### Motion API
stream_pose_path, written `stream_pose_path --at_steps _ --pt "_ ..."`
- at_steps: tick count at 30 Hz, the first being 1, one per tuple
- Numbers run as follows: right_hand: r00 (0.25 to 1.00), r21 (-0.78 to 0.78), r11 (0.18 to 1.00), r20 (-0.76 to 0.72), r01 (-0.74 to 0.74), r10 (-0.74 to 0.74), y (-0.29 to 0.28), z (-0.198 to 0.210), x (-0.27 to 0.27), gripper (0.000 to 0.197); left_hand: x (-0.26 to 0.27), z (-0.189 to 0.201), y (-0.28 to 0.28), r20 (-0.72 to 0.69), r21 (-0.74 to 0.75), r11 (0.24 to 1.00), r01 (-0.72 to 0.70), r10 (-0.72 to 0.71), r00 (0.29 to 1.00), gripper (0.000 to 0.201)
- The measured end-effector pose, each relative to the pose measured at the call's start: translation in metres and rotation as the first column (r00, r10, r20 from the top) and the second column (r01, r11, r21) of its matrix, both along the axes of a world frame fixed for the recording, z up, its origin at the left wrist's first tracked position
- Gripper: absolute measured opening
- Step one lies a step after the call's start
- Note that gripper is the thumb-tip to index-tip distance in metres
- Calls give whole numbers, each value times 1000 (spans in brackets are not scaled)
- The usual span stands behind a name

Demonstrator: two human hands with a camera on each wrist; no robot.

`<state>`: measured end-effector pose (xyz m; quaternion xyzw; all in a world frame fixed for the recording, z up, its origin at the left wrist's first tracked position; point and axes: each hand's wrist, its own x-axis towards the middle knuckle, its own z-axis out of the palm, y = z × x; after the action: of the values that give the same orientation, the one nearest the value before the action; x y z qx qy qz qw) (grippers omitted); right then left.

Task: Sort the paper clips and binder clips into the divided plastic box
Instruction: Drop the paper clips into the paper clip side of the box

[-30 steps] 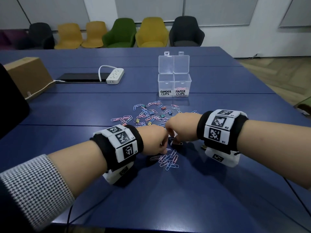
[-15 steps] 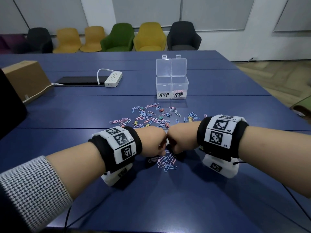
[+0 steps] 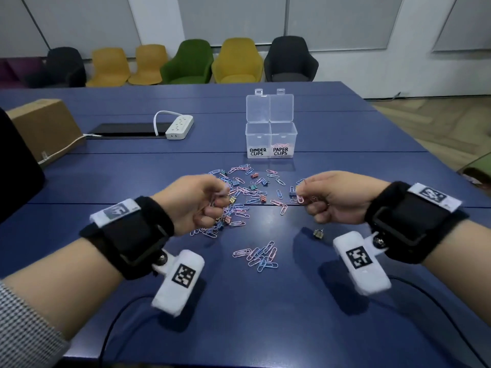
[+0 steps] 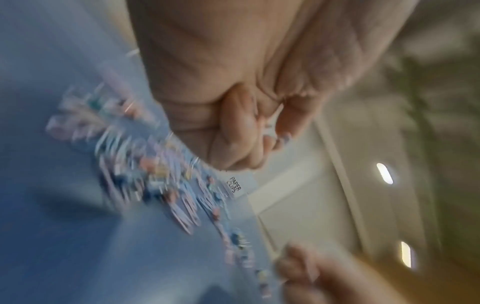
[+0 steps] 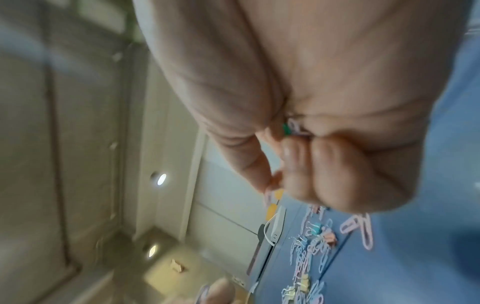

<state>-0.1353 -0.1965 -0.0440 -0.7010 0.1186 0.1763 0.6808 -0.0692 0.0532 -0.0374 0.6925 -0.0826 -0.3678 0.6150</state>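
The clear divided box [image 3: 271,140] stands open at mid table, labelled BINDER CLIPS left and PAPER CLIPS right, with pink clips in the right cell. Mixed paper clips and binder clips [image 3: 247,189] are scattered in front of it. A small pile of paper clips [image 3: 261,257] lies nearer me. My right hand [image 3: 305,199] pinches a pink paper clip [image 3: 300,199]. The right wrist view shows more clips, one of them green [image 5: 287,129], tucked in its palm. My left hand [image 3: 214,203] is curled, and a bluish paper clip [image 4: 283,137] shows blurred at its fingertips.
A lone binder clip [image 3: 318,233] lies under my right hand. A white power strip [image 3: 179,126] and a cardboard box [image 3: 45,126] are at the far left. Chairs [image 3: 236,62] line the far wall. The blue table's [image 3: 265,314] near edge runs below my wrists.
My hands were knuckle to knuckle, low over the small pile. They have now lifted and pulled apart, left going left and right going right, each with a clip at its fingertips.
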Motion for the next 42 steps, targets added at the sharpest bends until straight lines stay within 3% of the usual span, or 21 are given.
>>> stream_pose_path --at_steps 1,3,5,7,10,13,14,16,18,19,20,22,23,26,31,38,42 --pt "999 95 995 -23 38 -36 -1 -3 -3 21 1 0 5 -151 -144 988 -61 39 988 16" --pt "995 242 966 -52 91 -81 1 -8 -7 22 -1 1 10 -300 -337 925 -173 68 951 7" --pt "993 326 938 -52 119 -108 4 -12 -9 22 0 -1 11 -327 -415 876 -247 110 939 10" --pt "991 380 915 -53 137 -126 9 -14 -10 17 3 -2 7 -319 -390 880 -272 148 936 12" --pt "986 483 859 -104 168 -134 12 -12 -8 20 3 -6 -4 -227 -211 952 -221 173 959 29" --pt "989 497 860 -140 117 -54 19 -6 -6 18 -6 -17 -16 62 130 990 -56 48 997 40" --pt "989 451 888 -143 87 -24 22 -6 -6 21 -10 -19 -17 196 280 960 19 -77 978 41" --pt "992 244 970 -127 6 26 29 -7 -6 27 -17 -21 -19 377 558 818 139 -399 835 37" --pt "990 -152 978 -34 -144 140 38 -5 -9 23 -25 -17 -22 397 714 679 171 -594 700 26" --pt "967 -415 881 5 -229 254 42 -2 -12 18 -27 -16 -24 396 771 619 152 -652 647 25" --pt "923 -658 699 16 -281 385 45 0 -13 12 -29 -15 -26 394 816 566 120 -695 601 26" --pt "802 -899 332 -35 -286 596 54 4 -16 10 -30 -14 -30 388 857 508 84 -743 545 25" --pt "764 -928 231 -81 -292 640 59 5 -17 18 -29 -14 -32 380 865 494 85 -757 531 22" --pt "699 -947 85 -167 -310 695 71 4 -18 29 -25 -13 -34 360 881 463 99 -791 494 11" --pt "678 -969 -12 -182 -248 712 80 1 -12 16 -21 -15 -31 295 898 414 148 -818 493 19" --pt "685 -940 -22 -264 -340 679 75 -5 -4 28 -25 -16 -32 264 940 333 76 -849 457 31" --pt "687 -936 -30 -279 -351 671 76 -5 -5 27 -26 -18 -33 281 941 334 50 -856 434 32"
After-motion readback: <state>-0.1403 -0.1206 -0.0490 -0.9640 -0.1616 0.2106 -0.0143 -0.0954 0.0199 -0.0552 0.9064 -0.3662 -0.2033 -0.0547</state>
